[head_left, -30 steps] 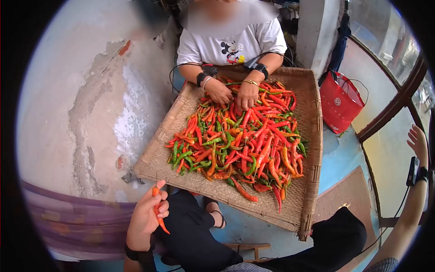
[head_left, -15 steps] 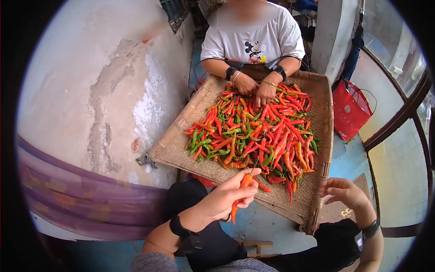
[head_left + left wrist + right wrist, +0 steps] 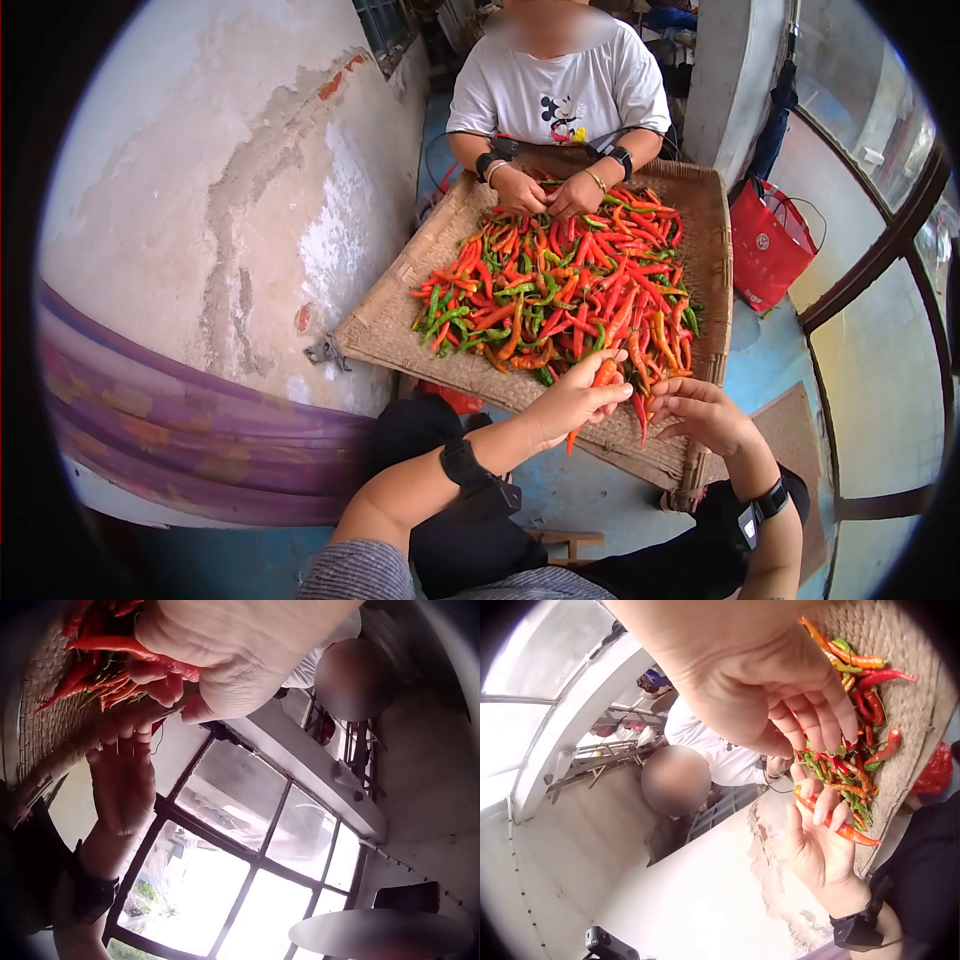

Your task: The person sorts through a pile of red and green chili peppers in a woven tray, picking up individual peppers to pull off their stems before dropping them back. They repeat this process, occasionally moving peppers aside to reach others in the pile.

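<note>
My left hand [image 3: 572, 408] grips one orange-red chili pepper [image 3: 604, 374] above the front part of a woven tray [image 3: 712, 290]. In the right wrist view, the pepper's pointed lower end [image 3: 861, 838] sticks out below the curled fingers. Just to its right, my right hand [image 3: 708, 416] has loosely bent fingers and nothing visible in them, its fingertips pointing toward the left hand. Red, orange and green chili peppers [image 3: 560, 290] lie heaped across the tray. At the far side another person's two hands [image 3: 545, 192] work close together over the heap.
A red bag [image 3: 770, 245] stands on the blue floor, right of the tray. A cracked wall [image 3: 250, 200] rises on the left, with purple cloth [image 3: 200, 440] along its base. Framed window panes [image 3: 880, 380] line the right. Part of a wooden stool [image 3: 568, 540] shows below.
My left hand has carried the pepper rightward over the tray's front. The right hand has come in from the far right, and the two hands are now close together.
</note>
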The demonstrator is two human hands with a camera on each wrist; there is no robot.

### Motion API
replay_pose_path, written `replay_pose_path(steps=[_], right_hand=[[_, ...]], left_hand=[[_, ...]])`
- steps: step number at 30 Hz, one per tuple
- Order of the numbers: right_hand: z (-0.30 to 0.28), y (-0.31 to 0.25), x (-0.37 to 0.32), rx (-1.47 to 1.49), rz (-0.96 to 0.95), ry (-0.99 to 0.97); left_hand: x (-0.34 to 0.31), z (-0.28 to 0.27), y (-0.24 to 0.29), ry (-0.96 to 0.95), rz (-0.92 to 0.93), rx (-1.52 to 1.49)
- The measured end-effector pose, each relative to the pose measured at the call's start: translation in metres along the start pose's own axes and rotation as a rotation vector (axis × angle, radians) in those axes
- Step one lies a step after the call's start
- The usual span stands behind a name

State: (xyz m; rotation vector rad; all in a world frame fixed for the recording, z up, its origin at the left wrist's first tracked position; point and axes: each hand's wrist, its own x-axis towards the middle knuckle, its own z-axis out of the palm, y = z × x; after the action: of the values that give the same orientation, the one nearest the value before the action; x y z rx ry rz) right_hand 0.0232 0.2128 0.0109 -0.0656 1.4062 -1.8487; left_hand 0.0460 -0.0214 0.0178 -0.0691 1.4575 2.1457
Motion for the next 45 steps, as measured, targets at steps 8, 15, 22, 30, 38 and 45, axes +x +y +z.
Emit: replay_pose_path(steps=[8, 15, 22, 30, 38, 45], right_hand=[[-0.039, -0.016, -0.012, -0.18, -0.281, 0.169], [-0.188, 0.007, -0.183, -1.455, 0.046, 1.352], [-0.19, 0.047, -0.237, -1.624, 0.363, 1.241], [-0.193, 0.053, -0.229, -1.456, 0.274, 1.237], [-0.197, 0.056, -0.224, -1.36, 0.236, 1.198], [-0.195, 0.076, -0.206, -1.3, 0.203, 1.024]], left_hand=[[0.015, -0.025, -0.007, 0.12, 0.004, -0.019], [0.012, -0.021, 0.006, 0.037, -0.024, -0.059], [0.025, -0.019, 0.002, 0.044, -0.029, -0.056], [0.031, -0.019, 0.001, 0.024, -0.048, -0.02], [0.028, -0.019, 0.001, 0.036, -0.055, -0.048], [0.027, -0.018, -0.002, 0.05, -0.046, -0.022]])
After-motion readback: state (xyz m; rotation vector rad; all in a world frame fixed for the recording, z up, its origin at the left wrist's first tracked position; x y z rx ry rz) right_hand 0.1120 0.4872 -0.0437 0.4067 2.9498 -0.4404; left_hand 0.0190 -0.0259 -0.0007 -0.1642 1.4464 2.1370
